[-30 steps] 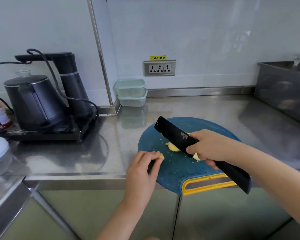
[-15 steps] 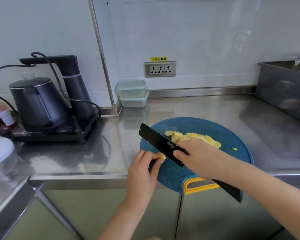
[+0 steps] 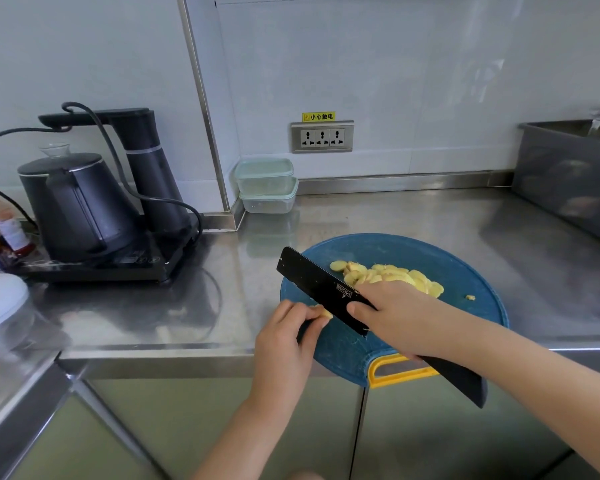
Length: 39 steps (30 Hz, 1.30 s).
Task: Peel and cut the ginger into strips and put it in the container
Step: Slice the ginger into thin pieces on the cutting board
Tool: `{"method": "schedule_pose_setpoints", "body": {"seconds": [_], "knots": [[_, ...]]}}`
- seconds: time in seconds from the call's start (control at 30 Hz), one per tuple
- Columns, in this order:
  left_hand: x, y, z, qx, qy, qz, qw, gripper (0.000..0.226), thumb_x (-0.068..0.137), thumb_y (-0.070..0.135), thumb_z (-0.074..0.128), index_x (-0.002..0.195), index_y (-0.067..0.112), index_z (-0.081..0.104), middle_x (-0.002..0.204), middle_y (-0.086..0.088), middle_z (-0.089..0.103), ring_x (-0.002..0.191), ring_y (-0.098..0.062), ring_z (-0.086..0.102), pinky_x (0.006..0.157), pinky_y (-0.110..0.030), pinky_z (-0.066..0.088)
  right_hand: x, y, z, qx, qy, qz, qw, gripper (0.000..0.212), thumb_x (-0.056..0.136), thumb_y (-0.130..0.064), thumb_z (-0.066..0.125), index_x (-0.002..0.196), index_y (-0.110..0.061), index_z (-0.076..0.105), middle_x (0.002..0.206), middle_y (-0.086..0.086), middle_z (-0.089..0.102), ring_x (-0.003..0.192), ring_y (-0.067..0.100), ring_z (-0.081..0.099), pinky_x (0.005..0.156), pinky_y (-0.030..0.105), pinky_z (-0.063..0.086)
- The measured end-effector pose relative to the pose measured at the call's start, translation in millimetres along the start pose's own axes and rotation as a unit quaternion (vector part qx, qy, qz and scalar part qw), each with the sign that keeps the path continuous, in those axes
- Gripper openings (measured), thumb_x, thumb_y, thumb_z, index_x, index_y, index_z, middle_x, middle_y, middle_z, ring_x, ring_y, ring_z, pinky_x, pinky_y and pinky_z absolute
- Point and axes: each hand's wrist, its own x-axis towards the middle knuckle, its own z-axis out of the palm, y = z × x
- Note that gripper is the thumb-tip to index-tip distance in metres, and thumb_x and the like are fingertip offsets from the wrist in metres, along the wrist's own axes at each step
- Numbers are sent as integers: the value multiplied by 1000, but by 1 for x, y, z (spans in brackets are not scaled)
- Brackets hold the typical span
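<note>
A round blue cutting board (image 3: 465, 271) with a yellow handle lies at the counter's front edge. A row of pale yellow ginger slices (image 3: 388, 275) lies across its middle. My left hand (image 3: 284, 344) pinches a small ginger piece (image 3: 324, 311) at the board's left edge. My right hand (image 3: 399, 317) grips a black knife (image 3: 319, 289), its blade pointing up and left just right of that piece. Two stacked clear containers (image 3: 267, 185) with pale green lids stand by the back wall.
A black kettle (image 3: 77, 206) on its black base stands at the left, with bottles (image 3: 0, 230) beyond it. A white lid (image 3: 0, 299) sits at far left. A grey bin (image 3: 568, 181) stands at the right. A stray ginger crumb (image 3: 470, 297) lies on the board.
My right hand and the knife slid left from over the slices toward my left hand, uncovering the row of slices. My left hand kept hold of its small piece.
</note>
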Motion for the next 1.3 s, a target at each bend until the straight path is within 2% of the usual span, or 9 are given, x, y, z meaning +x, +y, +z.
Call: {"method": "schedule_pose_setpoints", "body": {"seconds": [0.17,0.4,0.53,0.63,0.8,0.97,1.07,1.2,1.3], "knots": [[0,-1,1,7,6,9,1000,5,81,12,72,79,11,69,78,8,61,75,-2,57,68,-7,44,3,-4,4,-40,12,-6,999,26,104,-31,33,93,-16,51,80,1,52,68,11,47,56,22,36],[1,-1,1,2,1,12,1000,3,81,11,72,79,12,69,79,8,62,76,-3,58,68,-11,46,10,-6,3,-57,-18,9,998,25,104,-33,32,94,-17,49,75,-3,47,64,7,44,54,20,35],[1,-2,2,-1,6,15,1000,4,81,13,70,78,12,69,78,7,62,75,-3,58,67,-13,47,16,-10,6,-81,-23,6,996,31,104,-30,29,103,-9,53,74,-2,43,64,10,43,51,20,32],[2,-2,3,0,11,15,1000,5,80,9,73,78,11,69,78,5,62,74,-4,58,68,-12,46,19,-11,4,-73,-36,19,997,28,104,-31,30,96,-12,50,73,0,45,57,9,44,48,22,38],[0,-3,5,-5,24,9,1000,8,82,16,66,78,10,69,76,5,61,71,-6,56,64,-16,46,28,-15,8,-86,-32,0,996,29,105,-29,28,96,-12,50,71,-3,42,61,9,42,50,19,31],[-1,-1,5,-10,30,14,999,20,86,25,57,81,11,69,77,6,60,72,-4,55,65,-10,44,39,-18,21,-32,-20,8,999,28,103,-24,29,84,-13,47,71,-2,42,79,22,50,66,32,41],[-1,-1,6,-8,35,8,999,13,86,22,62,83,12,71,78,7,61,74,-2,56,68,-8,43,40,-17,18,20,-38,43,998,37,104,-33,26,87,-11,50,74,4,50,63,22,55,58,34,48],[-1,-3,5,-12,31,6,999,5,83,16,69,83,11,70,80,7,63,76,-3,59,70,-12,46,40,-15,12,-2,-28,68,997,35,104,-33,27,80,-16,47,71,4,50,51,11,47,48,20,41],[-2,-2,4,-5,35,11,999,5,82,12,72,81,10,68,80,6,63,78,-2,60,74,-10,46,32,-4,4,9,-26,106,994,25,101,-33,39,102,-11,49,69,9,56,37,13,50,35,23,43]]}}
